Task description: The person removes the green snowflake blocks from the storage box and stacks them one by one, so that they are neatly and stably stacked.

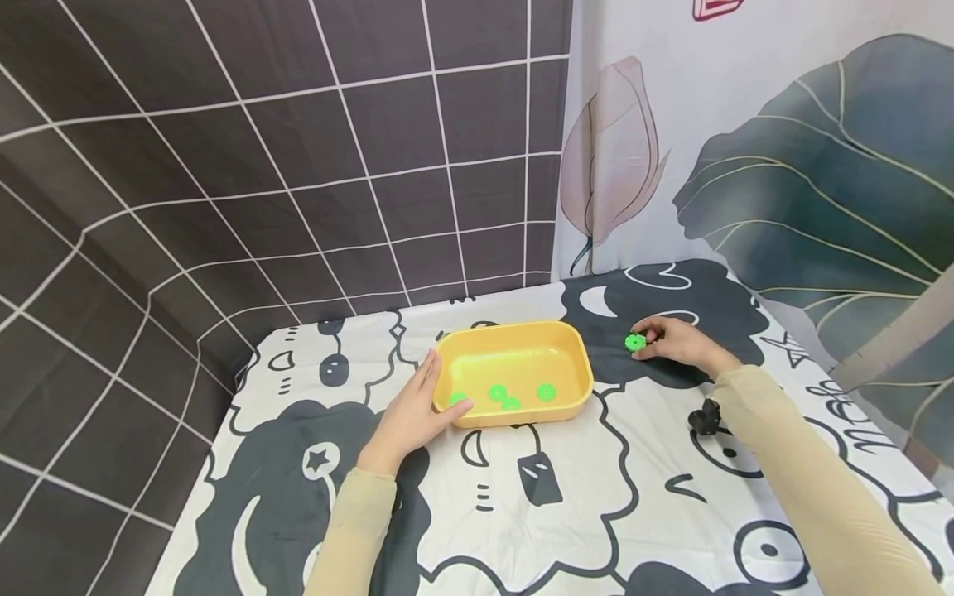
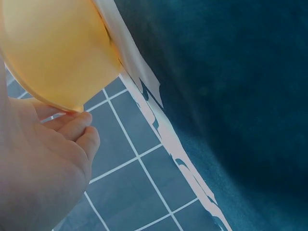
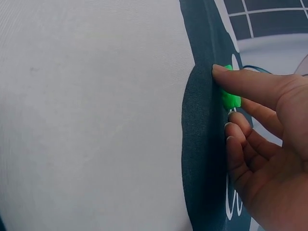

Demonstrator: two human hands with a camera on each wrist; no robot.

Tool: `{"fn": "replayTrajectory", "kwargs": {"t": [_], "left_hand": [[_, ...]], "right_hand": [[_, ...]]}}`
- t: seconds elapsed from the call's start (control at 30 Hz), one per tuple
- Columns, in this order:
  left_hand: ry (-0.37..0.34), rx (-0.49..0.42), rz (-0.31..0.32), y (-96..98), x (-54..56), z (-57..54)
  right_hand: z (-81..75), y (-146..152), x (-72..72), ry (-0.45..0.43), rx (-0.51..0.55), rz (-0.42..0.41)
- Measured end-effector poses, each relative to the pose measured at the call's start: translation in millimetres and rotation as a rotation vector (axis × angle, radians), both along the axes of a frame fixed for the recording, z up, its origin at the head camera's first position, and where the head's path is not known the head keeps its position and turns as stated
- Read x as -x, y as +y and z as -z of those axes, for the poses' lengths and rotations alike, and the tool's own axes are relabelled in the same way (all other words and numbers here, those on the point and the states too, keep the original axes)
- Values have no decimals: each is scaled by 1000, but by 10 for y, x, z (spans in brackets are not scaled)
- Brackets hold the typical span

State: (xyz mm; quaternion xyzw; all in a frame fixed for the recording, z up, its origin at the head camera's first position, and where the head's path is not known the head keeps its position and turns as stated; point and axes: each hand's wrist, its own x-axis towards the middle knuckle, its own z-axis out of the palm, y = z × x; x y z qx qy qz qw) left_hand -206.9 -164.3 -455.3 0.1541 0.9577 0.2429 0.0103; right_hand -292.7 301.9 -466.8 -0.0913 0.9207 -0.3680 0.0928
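A yellow plastic basin [image 1: 514, 335] stands on the patterned cloth, with several green flower-shaped discs [image 1: 546, 391] lying on its bottom. My left hand [image 1: 410, 414] grips the basin's left end, thumb over the rim and fingers along the outer wall. The left wrist view has that hand [image 2: 53, 144] at the edge of the yellow wall. To the right of the basin, my right hand [image 1: 681, 343] pinches another green flower-shaped disc [image 1: 635, 342] over a dark part of the cloth. In the right wrist view, thumb and forefinger hold the green disc [image 3: 231, 98], partly hidden by the thumb.
The black-and-white cartoon cloth [image 1: 551, 530] covers the work surface. Behind it hangs a dark grid-patterned curtain [image 1: 283, 165], with a flower-and-leaf curtain [image 1: 648, 223] at the right. A small black object [image 1: 705, 418] shows beside the right sleeve.
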Motion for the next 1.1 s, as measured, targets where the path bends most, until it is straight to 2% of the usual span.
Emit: {"fn": "replayTrajectory", "kwargs": {"t": [0.37,0.6,0.9,1.1], "left_hand": [[3,-3,0,-4,-3,1],[7,12,-2,2,0,13],[-6,10,-1,-4,12,11],[4,5,8,-12,6,14]], "right_hand": [[-60,4,9,-20,-32,-41],[-171,39,38,-113,3,-33],[-371,-25,110,-67,-1,-72],[-511,-189,170,-82,37,-80]]}}
